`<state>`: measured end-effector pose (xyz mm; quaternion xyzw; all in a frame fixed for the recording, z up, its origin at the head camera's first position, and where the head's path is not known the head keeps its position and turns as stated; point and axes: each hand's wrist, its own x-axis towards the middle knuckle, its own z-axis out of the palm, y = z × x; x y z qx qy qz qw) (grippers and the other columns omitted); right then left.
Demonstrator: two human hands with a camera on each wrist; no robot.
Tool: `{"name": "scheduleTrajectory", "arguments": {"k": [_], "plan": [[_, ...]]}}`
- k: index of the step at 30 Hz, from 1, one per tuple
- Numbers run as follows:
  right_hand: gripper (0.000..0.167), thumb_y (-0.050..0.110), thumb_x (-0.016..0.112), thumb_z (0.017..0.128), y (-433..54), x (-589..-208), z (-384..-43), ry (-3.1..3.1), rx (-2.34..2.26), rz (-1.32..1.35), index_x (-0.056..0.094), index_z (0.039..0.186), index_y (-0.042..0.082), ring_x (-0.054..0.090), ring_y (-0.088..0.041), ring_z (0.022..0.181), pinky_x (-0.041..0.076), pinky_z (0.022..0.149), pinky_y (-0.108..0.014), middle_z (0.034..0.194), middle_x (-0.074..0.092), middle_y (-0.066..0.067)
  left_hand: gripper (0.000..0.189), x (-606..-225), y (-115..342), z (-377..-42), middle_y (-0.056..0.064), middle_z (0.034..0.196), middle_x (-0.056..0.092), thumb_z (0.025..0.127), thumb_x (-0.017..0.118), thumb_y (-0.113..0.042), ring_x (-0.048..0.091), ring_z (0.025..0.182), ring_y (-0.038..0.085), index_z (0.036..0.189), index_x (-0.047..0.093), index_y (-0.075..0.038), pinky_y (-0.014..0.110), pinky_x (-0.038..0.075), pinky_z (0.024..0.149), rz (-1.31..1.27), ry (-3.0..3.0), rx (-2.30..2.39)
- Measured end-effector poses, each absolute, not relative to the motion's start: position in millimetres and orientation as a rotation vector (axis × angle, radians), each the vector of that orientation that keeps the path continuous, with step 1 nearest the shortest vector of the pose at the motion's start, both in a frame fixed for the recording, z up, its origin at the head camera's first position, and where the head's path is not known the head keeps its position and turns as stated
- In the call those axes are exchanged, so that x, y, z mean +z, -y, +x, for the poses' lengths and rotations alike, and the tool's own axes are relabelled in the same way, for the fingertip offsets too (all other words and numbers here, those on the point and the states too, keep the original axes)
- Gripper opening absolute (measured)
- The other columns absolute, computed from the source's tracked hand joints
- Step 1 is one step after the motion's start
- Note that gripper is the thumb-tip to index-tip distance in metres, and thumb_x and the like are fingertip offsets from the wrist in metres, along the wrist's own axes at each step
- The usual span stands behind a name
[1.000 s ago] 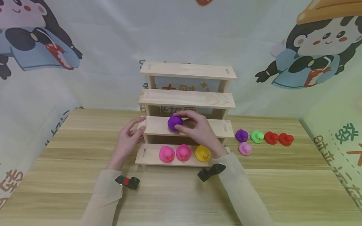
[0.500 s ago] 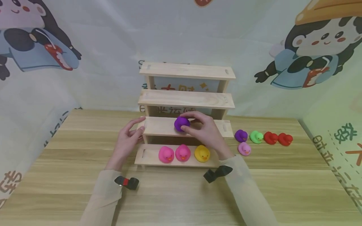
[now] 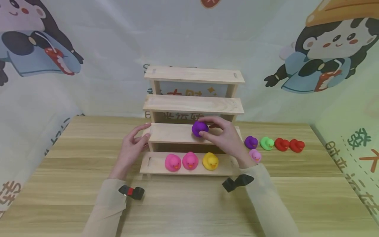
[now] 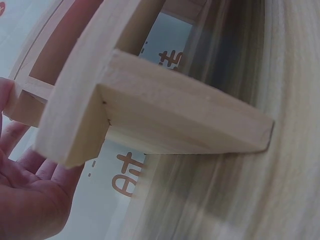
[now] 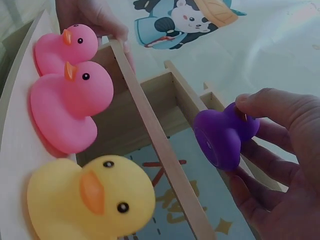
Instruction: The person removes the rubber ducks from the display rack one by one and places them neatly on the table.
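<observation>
Thumb and fingers of my right hand [image 3: 226, 136] pinch a purple rubber duck [image 3: 199, 129] over the second step from the bottom of a wooden tiered shelf [image 3: 174, 133]. In the right wrist view this purple duck [image 5: 225, 135] is tipped, its flat base showing. My left hand [image 3: 134, 144] grips the left end of that same step, thumb at the front corner and a finger at the back. Two pink ducks [image 3: 190, 161] and a yellow duck [image 3: 210, 161] sit in a row on the lowest step, facing forward.
On the table [image 3: 74, 158] right of the shelf stand another purple duck [image 3: 251, 142], a green duck [image 3: 267, 143], two red ducks [image 3: 297, 145] and a light-pink duck [image 3: 255, 155], partly behind my right wrist. A printed cloth [image 3: 118, 49] hangs behind.
My right hand has carried the purple duck to the right along the second step, in front of the light-pink duck's edge. The left hand keeps its grip on the shelf end.
</observation>
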<state>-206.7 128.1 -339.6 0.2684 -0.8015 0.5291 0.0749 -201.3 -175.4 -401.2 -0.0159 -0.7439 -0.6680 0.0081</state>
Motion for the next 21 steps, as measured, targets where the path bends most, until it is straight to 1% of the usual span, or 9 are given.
{"name": "scheduleTrajectory", "arguments": {"k": [8,13,21], "plan": [[0.035,0.006,0.075,0.085,-144,-336,-204,2.425,1.562,0.795,0.065,0.119,0.002,0.059,-0.027,0.105,0.047,0.091,-0.04,0.116,0.066,-0.009,0.043,-400,174,-200,0.027,0.128,0.056,0.1,0.055,-0.02,0.062,0.106,0.015,0.142,0.048,-0.011,0.035,0.05,0.089,-0.044,2.315,-2.1],[0.035,0.006,0.074,0.085,-153,-335,-201,2.454,1.533,0.762,0.065,0.119,0.003,0.058,-0.026,0.104,0.047,0.091,-0.041,0.117,0.066,-0.009,0.043,-401,174,-201,0.027,0.129,0.055,0.1,0.054,-0.019,0.062,0.106,0.017,0.142,0.047,-0.01,0.035,0.05,0.088,-0.04,2.303,-2.114],[0.037,0.01,0.074,0.086,-167,-337,-196,2.503,1.5,0.664,0.064,0.121,0.003,0.056,-0.025,0.109,0.046,0.092,-0.044,0.119,0.064,-0.011,0.043,-400,173,-201,0.028,0.128,0.055,0.101,0.054,-0.017,0.062,0.106,0.016,0.142,0.047,-0.009,0.034,0.05,0.089,-0.048,2.298,-2.121]]}}
